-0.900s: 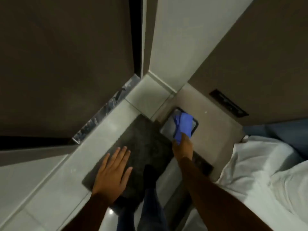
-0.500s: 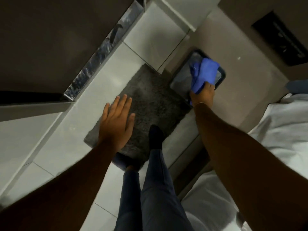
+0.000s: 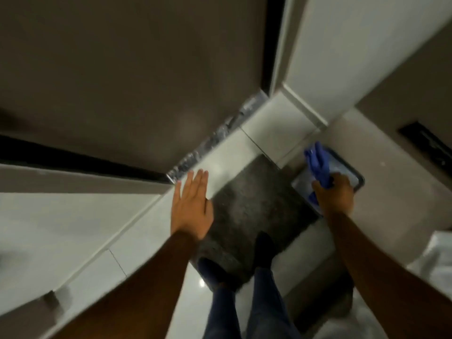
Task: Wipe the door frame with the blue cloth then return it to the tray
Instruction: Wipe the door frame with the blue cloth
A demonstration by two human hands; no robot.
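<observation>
My right hand [image 3: 336, 193] grips the blue cloth [image 3: 318, 165], which sticks up bunched from my fist over the dark-rimmed tray [image 3: 358, 178] on the floor at the right. Whether the cloth touches the tray I cannot tell. My left hand [image 3: 192, 206] hovers flat and holds nothing, fingers together and pointing up the frame, over the pale floor tile beside the grey mat. The door frame [image 3: 274, 45] runs as a dark vertical strip at the top, between the brown door and a white wall.
A dark grey mat [image 3: 254, 209] lies on the tiles under my feet and legs [image 3: 264, 304]. A marbled threshold strip [image 3: 217, 140] runs along the brown door [image 3: 122, 69]. White bedding [image 3: 437, 255] shows at the right edge. A black vent [image 3: 425, 143] sits in the right wall.
The view has swung back up and blurred. My right hand still holds the cloth at the tray, bunched more upright. My left hand has drifted left off the mat.
</observation>
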